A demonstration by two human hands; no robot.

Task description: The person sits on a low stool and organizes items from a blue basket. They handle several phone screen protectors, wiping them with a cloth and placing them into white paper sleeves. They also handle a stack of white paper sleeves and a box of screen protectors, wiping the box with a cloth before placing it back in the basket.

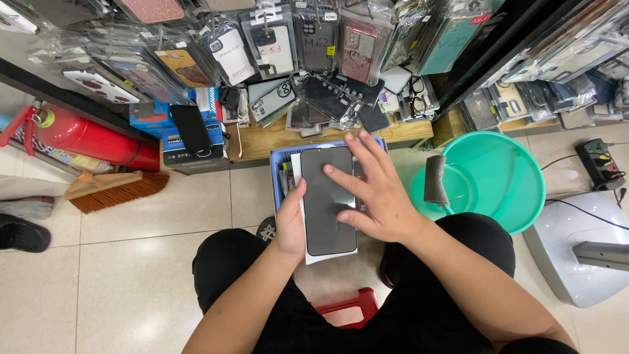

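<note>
Seated low on a red stool (348, 307), knees apart, forearms reaching forward over the tiled floor (131, 262). Left hand (291, 226) curled around the near left edge of a dark phone-shaped slab (327, 200), thumb along its side, gripping it together with the white card (331, 255) beneath, which peeks out at the bottom. Right hand (377, 190) open and flat, fingers (341, 176) spread, palm and fingertips resting on the slab's right half and upper corner. Slab held level above the lap, just in front of a blue basket (278, 167).

Best done, by the look of it, with steady even pressure from the flat hand, sweeping outward from the middle, while keeping the gripping hand firm so that nothing slides off the card. Worth keeping fingertips off the glossy centre to avoid smears.

Right of the basket, a green basin (504, 170) with a grey cloth (436, 180) draped over its rim. Further on, a wooden shelf (275, 141) crowded with packaged phone cases (314, 46). Off left, a broom (114, 187) and a red fire extinguisher (92, 137).
</note>
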